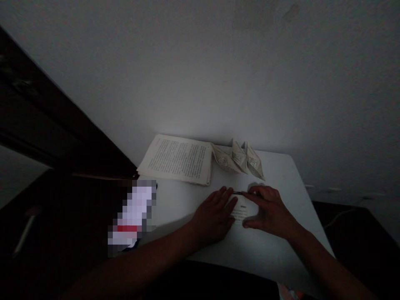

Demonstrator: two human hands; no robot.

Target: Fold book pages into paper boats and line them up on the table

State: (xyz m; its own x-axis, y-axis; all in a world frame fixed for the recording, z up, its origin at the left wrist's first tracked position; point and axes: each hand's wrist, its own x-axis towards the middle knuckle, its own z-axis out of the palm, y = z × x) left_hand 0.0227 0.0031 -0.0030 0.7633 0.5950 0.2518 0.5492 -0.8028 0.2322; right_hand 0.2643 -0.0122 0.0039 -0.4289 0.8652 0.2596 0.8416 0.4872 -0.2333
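Two hands on a small printed paper sheet

The paper sheet [238,211] lies near the middle of the white table [179,197], between the person's hands. The left hand [214,216] rests nearly flat on its left side, fingers extended; the right hand [272,208] has thumb and forefinger spread apart, touching its right side. A thin dark strip [237,193] shows at the fingertips — what it is, I cannot tell.

White tabletop runs from the right hand to the right edge, and a band of it separates the hands from the near edge. Farther back, three folded paper boats [240,157] stand in a row near the wall [200,83], beside a stack of printed pages [178,160]. At the left edge lies a pixelated, phone-shaped object [133,210] with a red bar.

The sheet carries a short dark heading above lines of print — too small to read, like the text on the stack.
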